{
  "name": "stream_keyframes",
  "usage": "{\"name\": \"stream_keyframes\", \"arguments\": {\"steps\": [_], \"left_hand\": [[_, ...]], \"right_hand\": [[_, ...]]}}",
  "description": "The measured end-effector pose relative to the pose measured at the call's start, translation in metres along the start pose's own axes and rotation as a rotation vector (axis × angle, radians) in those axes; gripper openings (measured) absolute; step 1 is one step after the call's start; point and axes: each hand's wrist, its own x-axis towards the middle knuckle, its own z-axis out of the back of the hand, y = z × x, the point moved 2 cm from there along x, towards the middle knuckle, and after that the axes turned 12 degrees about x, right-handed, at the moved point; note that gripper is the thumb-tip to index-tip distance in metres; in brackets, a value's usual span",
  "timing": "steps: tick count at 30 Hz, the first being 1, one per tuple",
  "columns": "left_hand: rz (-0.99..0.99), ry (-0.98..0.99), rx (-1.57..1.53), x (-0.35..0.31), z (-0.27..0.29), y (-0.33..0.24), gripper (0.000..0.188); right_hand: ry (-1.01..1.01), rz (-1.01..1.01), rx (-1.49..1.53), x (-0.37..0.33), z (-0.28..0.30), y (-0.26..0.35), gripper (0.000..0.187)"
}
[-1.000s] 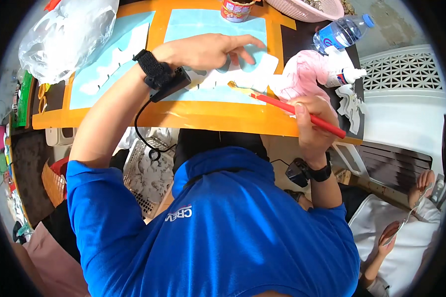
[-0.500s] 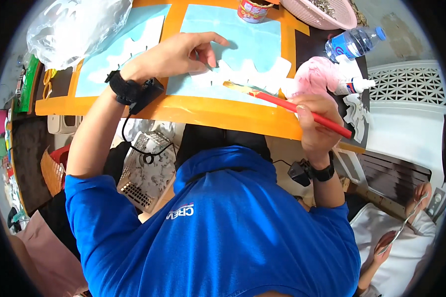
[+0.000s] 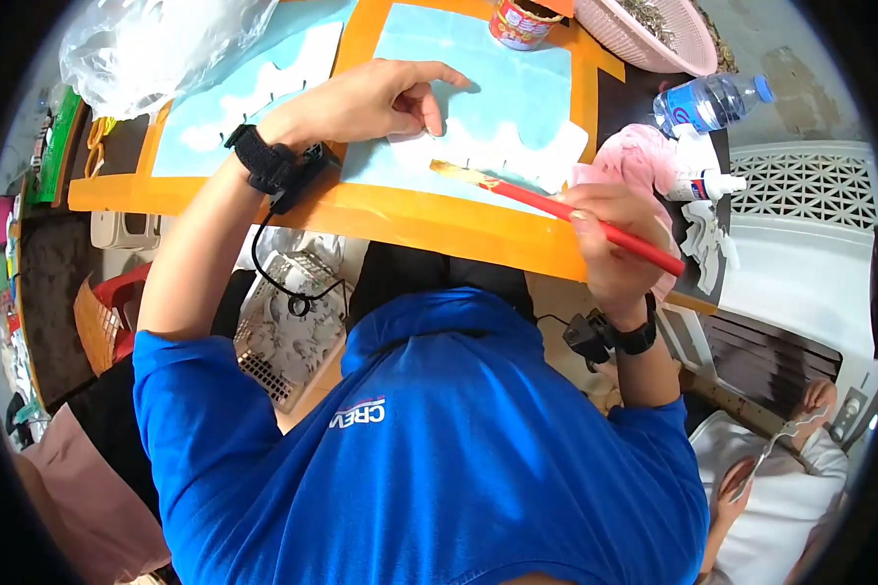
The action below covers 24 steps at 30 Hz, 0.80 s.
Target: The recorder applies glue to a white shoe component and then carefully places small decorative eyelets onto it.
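Observation:
A red-handled brush [image 3: 546, 202] with a yellowish tip is gripped in my right hand [image 3: 621, 239] above the table's front edge. Its tip points left, over a white jagged-edged cut-out [image 3: 517, 154] lying on a light blue sheet [image 3: 478, 58]. Several short dark slivers stick up from that cut-out. At its left end is my left hand [image 3: 385, 102], index finger stretched out and the others curled. Thumb and middle finger nearly meet there; anything between them is too small to make out. A second white cut-out [image 3: 263, 93] with dark slivers lies to the left.
A red-labelled tin [image 3: 522, 24] and a pink basket of metal bits [image 3: 658, 29] stand at the back. On the right are a water bottle [image 3: 709, 101], pink cloth [image 3: 634, 156], and white squeeze bottle [image 3: 707, 185]. A clear plastic bag [image 3: 161, 54] covers the back left. Another person [image 3: 771, 497] sits lower right.
My left hand has shifted slightly right, its thumb and middle finger drawing closer together. The brush has moved a little left and down. The view has shifted slightly.

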Motion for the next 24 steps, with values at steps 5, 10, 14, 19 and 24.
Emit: {"name": "stream_keyframes", "arguments": {"steps": [5, 10, 14, 19, 24], "left_hand": [[0.058, 0.046, 0.007, 0.000, 0.002, -0.004, 0.066], [0.068, 0.050, -0.021, 0.000, 0.003, -0.005, 0.064], [0.030, 0.040, -0.022, 0.001, 0.002, 0.000, 0.063], [0.040, 0.039, -0.018, 0.001, 0.002, -0.002, 0.063], [0.037, 0.037, -0.005, 0.001, 0.001, -0.001, 0.063]], "right_hand": [[0.050, -0.028, 0.024, 0.006, -0.012, -0.001, 0.014], [0.084, -0.012, -0.040, 0.008, -0.011, -0.001, 0.013], [0.067, 0.053, -0.034, 0.012, -0.012, -0.001, 0.014], [0.123, 0.038, -0.053, 0.012, -0.017, 0.000, 0.016], [0.107, 0.047, -0.052, 0.013, -0.017, 0.001, 0.017]]}}
